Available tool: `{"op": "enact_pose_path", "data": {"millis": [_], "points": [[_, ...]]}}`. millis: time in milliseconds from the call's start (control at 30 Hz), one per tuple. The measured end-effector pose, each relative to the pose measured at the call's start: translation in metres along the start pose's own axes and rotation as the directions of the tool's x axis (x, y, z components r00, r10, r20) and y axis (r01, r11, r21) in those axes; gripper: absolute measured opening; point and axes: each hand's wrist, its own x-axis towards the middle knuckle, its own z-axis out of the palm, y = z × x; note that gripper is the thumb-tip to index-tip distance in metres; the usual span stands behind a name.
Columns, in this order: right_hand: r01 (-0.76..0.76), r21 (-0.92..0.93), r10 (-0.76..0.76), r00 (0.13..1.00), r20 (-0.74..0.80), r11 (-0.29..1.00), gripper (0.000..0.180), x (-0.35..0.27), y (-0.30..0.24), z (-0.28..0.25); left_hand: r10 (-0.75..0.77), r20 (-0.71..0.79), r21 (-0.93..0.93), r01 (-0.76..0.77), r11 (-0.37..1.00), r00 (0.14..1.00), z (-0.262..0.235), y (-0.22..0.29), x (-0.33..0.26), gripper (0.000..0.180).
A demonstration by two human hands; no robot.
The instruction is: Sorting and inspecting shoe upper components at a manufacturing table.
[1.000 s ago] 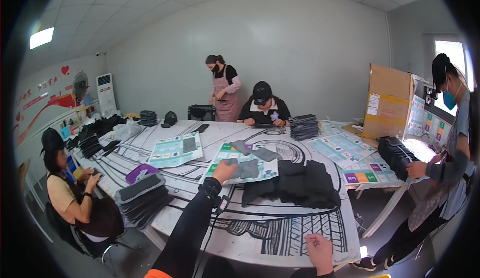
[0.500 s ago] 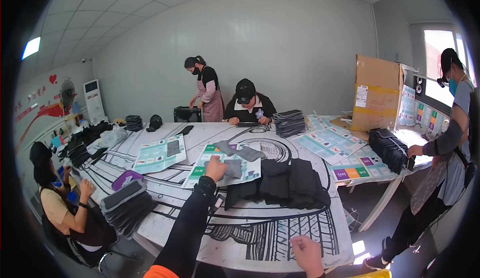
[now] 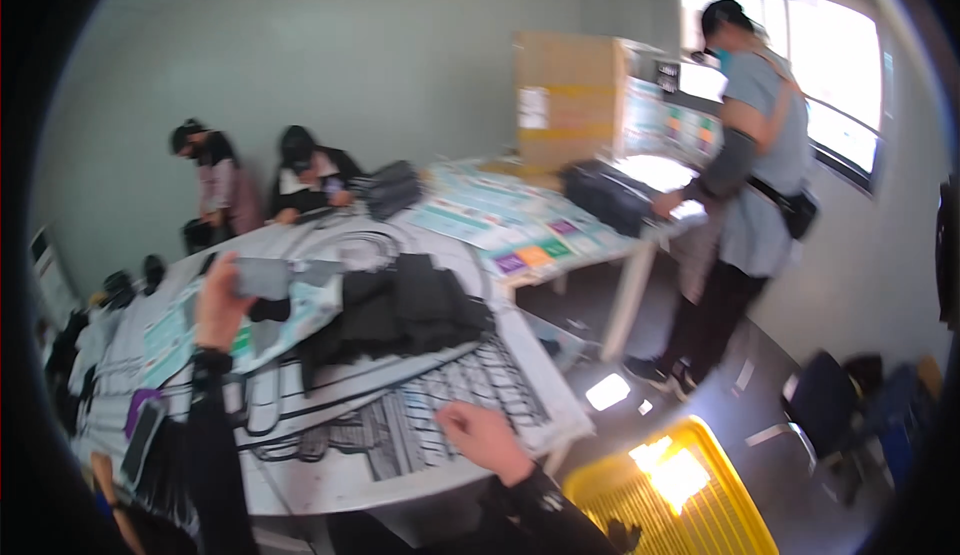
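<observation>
My left hand (image 3: 220, 305), raised over the table, grips the edge of a small grey rectangular cloth piece (image 3: 262, 279). Below it lies a printed sheet in teal and white (image 3: 172, 340), with more grey cloth (image 3: 318, 272) seen just beyond the held piece. Folded black cloths (image 3: 405, 305) are heaped to the right of the sheet. Over the table's near right part, my right hand (image 3: 487, 440) is curled closed, with nothing visible in it. Motion blur softens the finger details of both hands.
A yellow plastic basket (image 3: 735, 475) stands by the table's near right corner. One person (image 3: 760, 135) stands at a side table with dark stacked cloths (image 3: 607, 195) and a cardboard box (image 3: 567, 105). Two people are across the table, beside a dark stack (image 3: 390, 190). Chairs (image 3: 830, 405) are at right.
The view has swung to the right, bringing the yellow basket into fuller sight. My left hand, earlier down at the printed sheet, has lifted a grey cloth piece. My right hand stays near the front edge.
</observation>
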Motion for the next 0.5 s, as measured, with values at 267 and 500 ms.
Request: {"op": "enact_pose_path", "data": {"millis": [267,500], "points": [[-0.063,0.267,0.054,0.998,0.042,0.962,0.037,-0.001,-0.010,-0.004,-0.178,0.346,0.127,0.142,0.982,0.921,0.147,0.069,-0.130,0.038],[-0.810,0.585,-0.059,0.586,0.808,-0.040,0.080,-0.043,-0.073,0.004,-0.544,0.518,0.250,0.491,0.834,0.660,0.178,0.067,-0.212,0.048]]}}
